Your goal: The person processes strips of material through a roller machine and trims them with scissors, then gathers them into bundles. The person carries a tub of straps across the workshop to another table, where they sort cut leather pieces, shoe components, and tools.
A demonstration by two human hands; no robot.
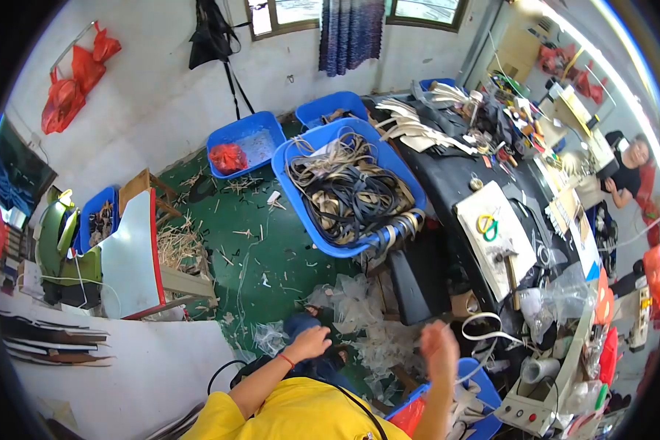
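Observation:
My left hand is over my lap, its fingers loosely curled, with nothing visible in it. A red band circles that wrist. Raised on the other side is my right hand, smeared by motion, so its grip is unclear. A pale strip loops off the work table just right of it, apparently apart from the hand. Below my right forearm stands a blue bin with pale pieces and a red bag inside. Clear plastic sheets lie on the floor between my hands.
A big blue tub of coiled straps stands ahead, beside a black stool. The black work table carries a white board, scissors and a hammer. Another person is at far right. Scraps litter the green floor.

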